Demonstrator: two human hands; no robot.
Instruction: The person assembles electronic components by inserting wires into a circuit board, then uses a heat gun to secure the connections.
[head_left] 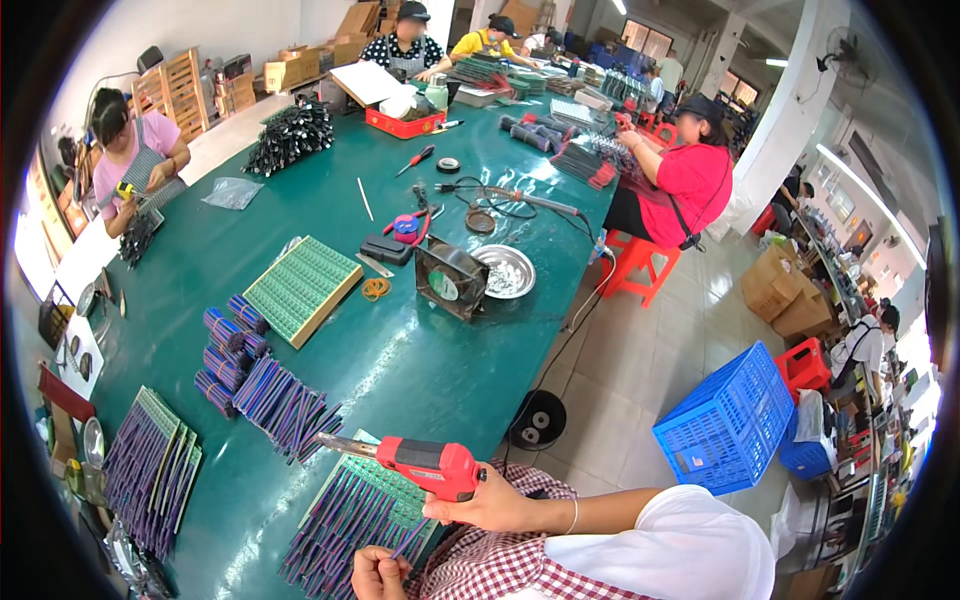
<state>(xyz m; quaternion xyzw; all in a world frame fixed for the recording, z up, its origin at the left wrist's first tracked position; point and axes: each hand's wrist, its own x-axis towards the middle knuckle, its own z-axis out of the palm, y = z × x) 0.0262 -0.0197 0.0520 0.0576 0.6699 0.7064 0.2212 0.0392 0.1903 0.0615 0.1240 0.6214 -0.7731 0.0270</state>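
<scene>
My right hand (490, 500) is wrapped round a red and black pistol-shaped tool (430, 466). Its metal nozzle points left over a green board (400, 490) at the table's near edge. Rows of short purple and blue wires (335, 530) lie across that board. At the bottom edge, my left hand (378, 574) pinches one short purple wire piece (408, 542) beside the board. Beyond the nozzle lies a loose pile of purple-blue wires (285, 405), with tied wire bundles (222, 360) behind it.
Stacked wire-filled boards (150, 470) lie at left. On the green table (400, 350) stand a green grid board (300, 290), a black fan (450, 278) and a metal dish (508, 272). A blue crate (725, 418) sits on the floor at right. Several people work around the table.
</scene>
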